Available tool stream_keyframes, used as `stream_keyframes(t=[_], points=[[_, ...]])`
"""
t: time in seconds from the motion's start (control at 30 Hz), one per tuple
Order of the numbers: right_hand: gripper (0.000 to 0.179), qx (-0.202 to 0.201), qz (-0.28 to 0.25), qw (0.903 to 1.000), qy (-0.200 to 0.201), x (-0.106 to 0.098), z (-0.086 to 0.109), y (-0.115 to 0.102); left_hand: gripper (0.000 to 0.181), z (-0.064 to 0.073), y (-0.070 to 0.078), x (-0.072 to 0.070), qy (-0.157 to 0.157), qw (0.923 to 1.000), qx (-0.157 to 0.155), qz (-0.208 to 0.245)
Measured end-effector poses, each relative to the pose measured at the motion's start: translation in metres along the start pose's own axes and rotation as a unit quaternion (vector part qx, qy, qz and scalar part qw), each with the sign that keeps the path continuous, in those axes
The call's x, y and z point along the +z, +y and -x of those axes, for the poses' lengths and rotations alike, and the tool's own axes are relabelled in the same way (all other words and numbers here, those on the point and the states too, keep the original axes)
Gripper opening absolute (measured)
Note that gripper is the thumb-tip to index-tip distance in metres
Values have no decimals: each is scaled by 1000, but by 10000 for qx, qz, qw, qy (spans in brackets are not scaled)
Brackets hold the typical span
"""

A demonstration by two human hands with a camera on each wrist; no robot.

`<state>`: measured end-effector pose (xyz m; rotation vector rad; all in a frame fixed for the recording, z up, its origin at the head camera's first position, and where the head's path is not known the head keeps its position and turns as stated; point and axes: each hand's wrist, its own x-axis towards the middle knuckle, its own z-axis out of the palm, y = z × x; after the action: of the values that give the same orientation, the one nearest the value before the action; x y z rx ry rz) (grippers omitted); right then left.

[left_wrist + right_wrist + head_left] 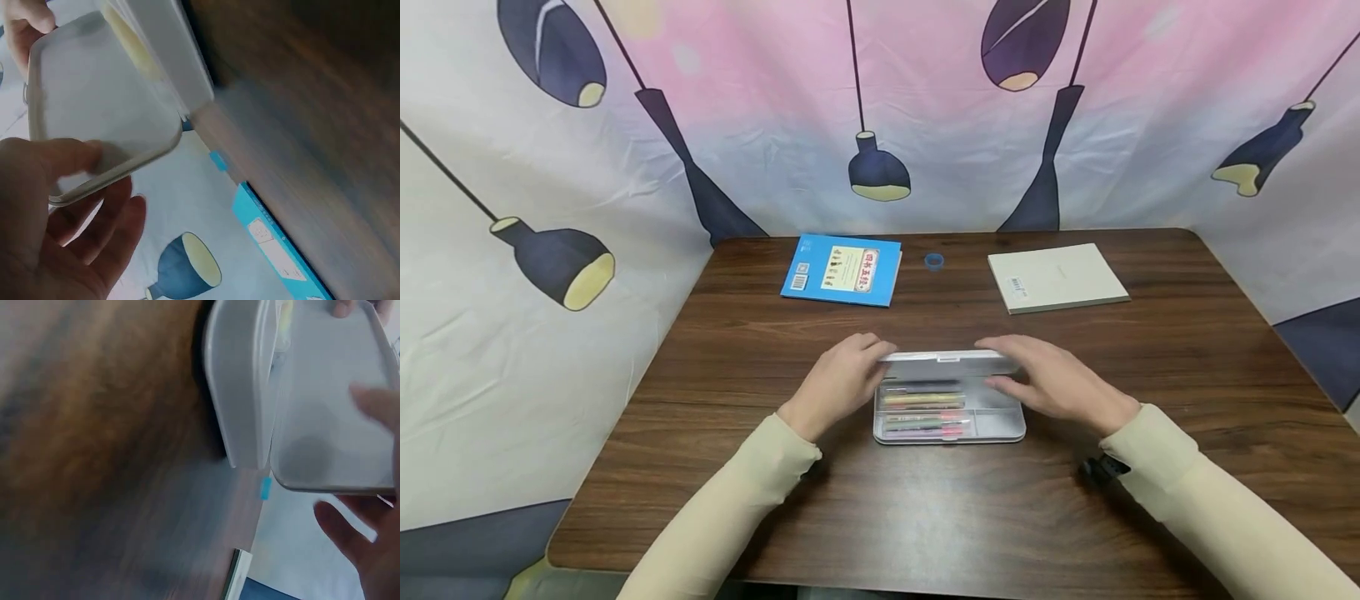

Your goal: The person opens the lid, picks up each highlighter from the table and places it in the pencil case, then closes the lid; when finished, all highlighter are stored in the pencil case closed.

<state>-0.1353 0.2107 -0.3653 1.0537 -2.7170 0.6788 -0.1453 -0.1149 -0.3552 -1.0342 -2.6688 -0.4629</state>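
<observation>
A silvery pencil case [1000, 427] lies on the table with its hinged lid [940, 365] raised at the far side. Inside, several pens [922, 401] in clear packs fill the left part, and a bare compartment shows at the right. My left hand [842, 382] pinches the lid's left end; in the left wrist view, the thumb presses its inner face and the fingers lie behind it. At the other end is my right hand [1060, 385]. Its fingers reach behind the lid, while its blurred thumb [375, 405] appears apart from the inner face.
Behind the case, a blue book [842, 270] lies at the back left and a pale book [1060, 278] at the back right. A blue ring-shaped roll [933, 262] sits between them. The brown table [760, 358] meets a patterned cloth [805, 150] at its far edge.
</observation>
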Motion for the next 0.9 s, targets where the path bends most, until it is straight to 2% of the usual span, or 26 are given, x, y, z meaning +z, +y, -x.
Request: stream_keyframes(t=[0.1, 0.2, 0.27, 0.33, 0.53, 0.73, 0.9], points=[[53, 118, -368, 9980, -498, -2, 11, -5, 38, 5, 8, -1, -619, 9970, -31, 463], [50, 171, -569, 9943, -884, -3, 21, -10, 54, 10, 14, -3, -1369, 9848, -139, 1057], [47, 177, -634, 9918, -1093, -3, 25, -13, 54, 12, 17, -3, -1727, 9776, -151, 1193], [46, 156, -637, 9906, -1199, -3, 27, -14, 51, 14, 19, -3, -1921, 9738, -146, 1210], [45, -117, -628, 9901, -1253, 1, 30, -14, 46, 18, 22, 3, -2021, 9735, 98, 1061], [41, -477, -303, 9943, -909, 8, 33, -14, 46, 24, 24, 9, -1981, 9759, 193, 890], [42, -414, -174, 9962, -744, 15, 37, -16, 46, 29, 26, 10, -1906, 9781, 253, 792]])
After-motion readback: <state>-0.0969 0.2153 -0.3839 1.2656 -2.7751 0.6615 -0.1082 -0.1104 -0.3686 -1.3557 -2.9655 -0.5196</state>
